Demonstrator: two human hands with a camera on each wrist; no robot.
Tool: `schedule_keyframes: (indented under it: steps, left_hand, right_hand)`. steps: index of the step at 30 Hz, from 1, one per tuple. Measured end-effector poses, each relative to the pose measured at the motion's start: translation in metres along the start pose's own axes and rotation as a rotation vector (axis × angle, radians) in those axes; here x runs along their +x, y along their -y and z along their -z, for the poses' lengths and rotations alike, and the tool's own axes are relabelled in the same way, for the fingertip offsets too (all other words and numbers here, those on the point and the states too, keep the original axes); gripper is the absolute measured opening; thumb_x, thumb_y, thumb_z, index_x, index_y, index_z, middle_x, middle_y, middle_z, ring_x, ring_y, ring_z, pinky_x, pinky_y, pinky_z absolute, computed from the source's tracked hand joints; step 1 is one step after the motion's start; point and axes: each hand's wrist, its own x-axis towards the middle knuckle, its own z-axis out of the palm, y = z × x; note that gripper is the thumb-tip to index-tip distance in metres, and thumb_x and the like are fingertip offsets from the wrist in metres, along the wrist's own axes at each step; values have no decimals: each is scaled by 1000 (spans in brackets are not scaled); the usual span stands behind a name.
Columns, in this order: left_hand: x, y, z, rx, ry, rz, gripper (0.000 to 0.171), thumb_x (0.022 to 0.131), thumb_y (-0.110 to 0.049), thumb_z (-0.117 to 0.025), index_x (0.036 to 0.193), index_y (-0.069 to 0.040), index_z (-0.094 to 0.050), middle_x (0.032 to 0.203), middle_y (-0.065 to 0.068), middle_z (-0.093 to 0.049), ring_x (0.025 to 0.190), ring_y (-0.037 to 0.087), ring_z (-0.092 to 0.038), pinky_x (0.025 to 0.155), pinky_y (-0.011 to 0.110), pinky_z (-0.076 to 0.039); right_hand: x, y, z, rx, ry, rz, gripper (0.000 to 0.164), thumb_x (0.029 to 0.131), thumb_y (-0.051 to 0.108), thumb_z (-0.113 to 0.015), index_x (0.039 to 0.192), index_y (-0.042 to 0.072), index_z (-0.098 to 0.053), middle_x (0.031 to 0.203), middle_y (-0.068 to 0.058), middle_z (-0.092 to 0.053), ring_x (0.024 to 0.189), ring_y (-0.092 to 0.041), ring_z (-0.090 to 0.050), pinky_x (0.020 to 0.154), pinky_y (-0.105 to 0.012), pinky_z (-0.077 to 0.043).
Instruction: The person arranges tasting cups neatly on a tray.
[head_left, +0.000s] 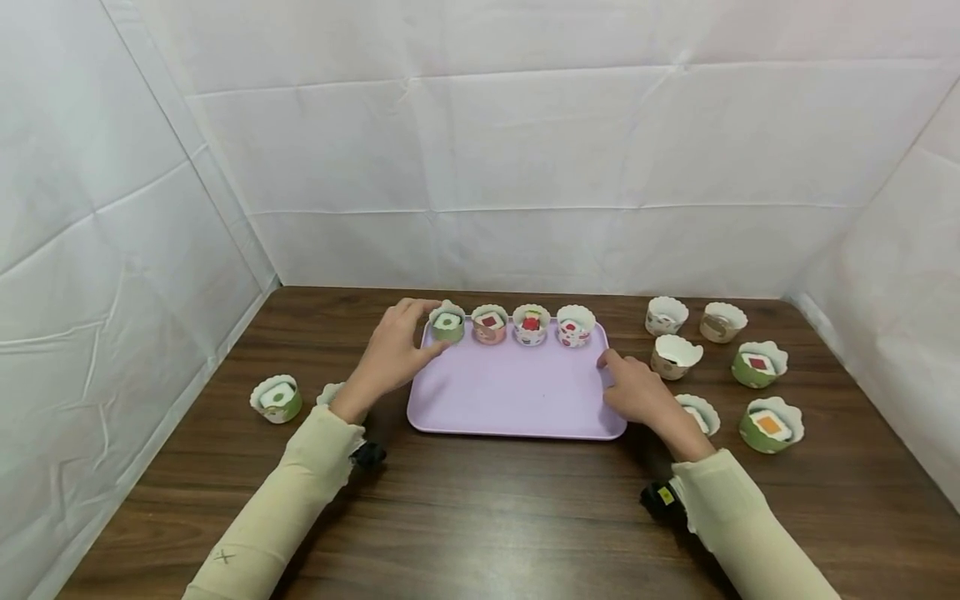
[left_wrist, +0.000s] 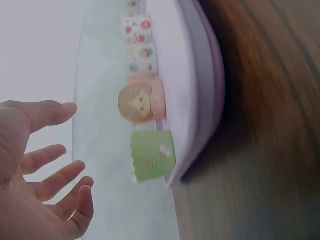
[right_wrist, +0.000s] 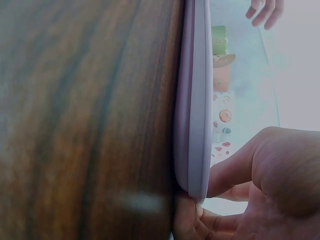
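Note:
A lilac tray [head_left: 517,392] lies on the wooden table, with a row of paper baking cups along its far edge. At the row's left end stands a green baking cup [head_left: 447,323]; beside it are a pink cup [head_left: 490,325] and two patterned white cups. My left hand [head_left: 393,342] hovers by the green cup, its fingers spread; the left wrist view shows a gap between the fingers and the cup [left_wrist: 152,156]. My right hand [head_left: 637,390] pinches the tray's right edge, thumb on top and fingers below, as the right wrist view shows at the rim [right_wrist: 200,125].
Right of the tray stand several more cups, among them a green cup with an orange square [head_left: 771,425] and a white cup [head_left: 666,317]. Another green cup [head_left: 276,399] sits at the left, and one is partly hidden behind my left wrist. White cloth [head_left: 525,150] hangs behind the table.

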Motion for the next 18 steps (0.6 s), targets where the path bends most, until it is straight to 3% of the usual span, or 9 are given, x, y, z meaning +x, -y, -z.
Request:
schedule_keyframes:
  steps: [10,18]
  left_hand:
    - [-16,33,32,-11,-44,33,56,93,-21,-78,141,0,-57,135,23,-60,128,42,-55,108,59,-47]
    - [-38,61,59,29,-66,81,53,95,-20,-76,141,0,-57,133,24,-61,126,43,-57,105,61,-49]
  right_hand:
    - [-1,1,0,3,7,-6,47,86,3,-57,133,-4,-54,121,-30,-62,95,-33,-57,75,-44,-53]
    - [0,-1,0,0,-1,-2,46,86,3,-57,132,-4,-54,121,-30,-62,96,-34,-58,76,-45,-53]
